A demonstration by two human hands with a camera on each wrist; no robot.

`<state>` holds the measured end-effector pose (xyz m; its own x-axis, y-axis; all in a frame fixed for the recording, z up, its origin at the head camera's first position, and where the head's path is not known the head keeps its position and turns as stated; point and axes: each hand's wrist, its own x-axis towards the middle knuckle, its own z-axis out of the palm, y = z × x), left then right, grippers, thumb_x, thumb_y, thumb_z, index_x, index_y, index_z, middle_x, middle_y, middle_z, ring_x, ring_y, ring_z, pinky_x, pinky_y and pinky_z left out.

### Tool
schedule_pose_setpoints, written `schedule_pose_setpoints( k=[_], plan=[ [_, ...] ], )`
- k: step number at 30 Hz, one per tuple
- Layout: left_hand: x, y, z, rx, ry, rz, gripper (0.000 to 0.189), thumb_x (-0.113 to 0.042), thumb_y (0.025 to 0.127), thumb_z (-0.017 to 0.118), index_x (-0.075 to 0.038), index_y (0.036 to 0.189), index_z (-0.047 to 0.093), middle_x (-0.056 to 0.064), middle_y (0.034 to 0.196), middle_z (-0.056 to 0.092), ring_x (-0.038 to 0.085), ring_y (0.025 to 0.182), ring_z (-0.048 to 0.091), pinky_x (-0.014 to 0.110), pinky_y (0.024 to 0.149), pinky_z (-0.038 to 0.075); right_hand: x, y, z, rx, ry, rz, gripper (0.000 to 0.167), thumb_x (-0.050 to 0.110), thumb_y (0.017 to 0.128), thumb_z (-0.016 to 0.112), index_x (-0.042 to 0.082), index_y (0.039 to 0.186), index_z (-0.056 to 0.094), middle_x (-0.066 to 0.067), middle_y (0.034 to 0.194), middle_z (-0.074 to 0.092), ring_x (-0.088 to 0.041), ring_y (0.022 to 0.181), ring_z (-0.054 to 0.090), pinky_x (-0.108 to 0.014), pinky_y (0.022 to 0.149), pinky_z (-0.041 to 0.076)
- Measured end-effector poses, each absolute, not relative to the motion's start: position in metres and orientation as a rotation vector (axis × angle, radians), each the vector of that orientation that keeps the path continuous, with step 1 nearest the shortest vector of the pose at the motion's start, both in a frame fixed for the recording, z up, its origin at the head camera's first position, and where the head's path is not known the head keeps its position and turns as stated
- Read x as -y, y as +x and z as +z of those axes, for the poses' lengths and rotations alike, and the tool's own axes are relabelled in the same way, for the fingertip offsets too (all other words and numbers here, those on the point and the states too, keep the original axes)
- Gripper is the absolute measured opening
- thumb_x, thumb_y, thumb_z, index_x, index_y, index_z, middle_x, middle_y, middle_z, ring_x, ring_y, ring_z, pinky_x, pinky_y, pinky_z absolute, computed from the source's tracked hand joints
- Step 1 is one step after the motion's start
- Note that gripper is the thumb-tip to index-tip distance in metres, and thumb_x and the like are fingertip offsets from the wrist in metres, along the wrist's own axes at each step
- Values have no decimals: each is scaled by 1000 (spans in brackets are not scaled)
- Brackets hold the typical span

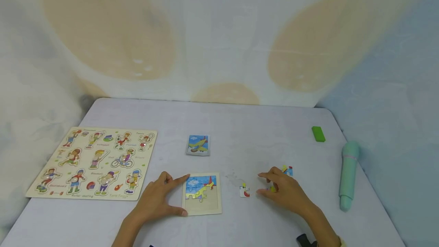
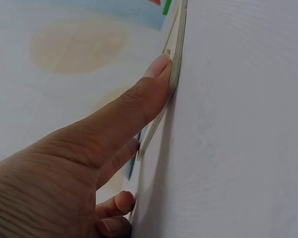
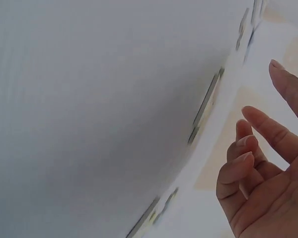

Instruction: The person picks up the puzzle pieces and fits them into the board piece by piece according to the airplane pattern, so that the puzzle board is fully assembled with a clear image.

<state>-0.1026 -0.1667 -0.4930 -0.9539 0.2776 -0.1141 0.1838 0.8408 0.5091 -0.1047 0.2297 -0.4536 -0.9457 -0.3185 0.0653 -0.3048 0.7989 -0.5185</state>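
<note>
My left hand point(image 1: 156, 199) steadies a small wooden jigsaw tray point(image 1: 210, 213) by its left side, forefinger at the upper corner and thumb at the lower one. In the left wrist view the thumb point(image 2: 139, 101) lies against the tray's edge. Joined airplane pieces point(image 1: 196, 186) fill the tray's upper part; bare wood shows at lower right. My right hand point(image 1: 286, 191) hovers over the table with thumb and forefinger apart, nothing between them. A loose jigsaw piece point(image 1: 244, 191) lies left of its fingertips. More pieces point(image 1: 288, 170) lie beside and partly under that hand.
A small airplane picture puzzle point(image 1: 197, 145) lies behind the tray. On the left is a large sports peg board point(image 1: 92, 163). To the right lie a green block point(image 1: 318, 134) and a mint-green cylinder point(image 1: 349, 176). A black object point(image 1: 305, 240) shows near the right wrist.
</note>
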Motion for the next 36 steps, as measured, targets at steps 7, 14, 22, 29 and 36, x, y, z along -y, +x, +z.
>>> schedule_pose_setpoints(
  k=[7, 14, 22, 29, 36],
  plan=[
    [167, -103, -491, -2826, 358, 759, 100, -71, 48, 84, -51, 140, 50, -8, 100, 36, 17, 74, 36, 29, 67, 30, -252, -110, -451, -3065, -323, -753, 47, 37, 77, 84, 12, 116, 74, 4, 90, 55, -1, 62, 37, -21, 50, 34],
    [167, -103, -490, -2824, 362, 767, 100, -72, 48, 83, -51, 140, 50, -8, 100, 37, 17, 74, 36, 29, 67, 30, -274, -113, -452, -3135, -155, -675, 52, 35, 78, 84, 5, 117, 70, -1, 91, 55, -7, 67, 41, -23, 50, 35],
    [167, -102, -491, -2827, 365, 764, 101, -73, 48, 82, -50, 140, 50, -7, 100, 38, 16, 74, 36, 29, 67, 31, -300, -124, -466, -3083, -56, -826, 43, 21, 82, 81, 1, 116, 64, -4, 90, 57, -13, 73, 48, -24, 57, 40],
    [167, -102, -492, -2841, 382, 750, 101, -72, 47, 83, -49, 140, 51, -7, 99, 37, 16, 73, 36, 28, 66, 31, -318, -130, -478, -2968, -44, -992, 32, 18, 86, 78, 6, 114, 66, -5, 92, 57, -11, 75, 47, -24, 62, 41],
    [167, -101, -490, -2847, 392, 750, 101, -71, 48, 84, -47, 140, 52, -7, 99, 37, 15, 72, 36, 28, 66, 30, -321, -134, -476, -2900, -38, -1061, 31, 20, 87, 76, 9, 115, 67, -6, 92, 56, -10, 72, 46, -24, 60, 41]
  ],
)
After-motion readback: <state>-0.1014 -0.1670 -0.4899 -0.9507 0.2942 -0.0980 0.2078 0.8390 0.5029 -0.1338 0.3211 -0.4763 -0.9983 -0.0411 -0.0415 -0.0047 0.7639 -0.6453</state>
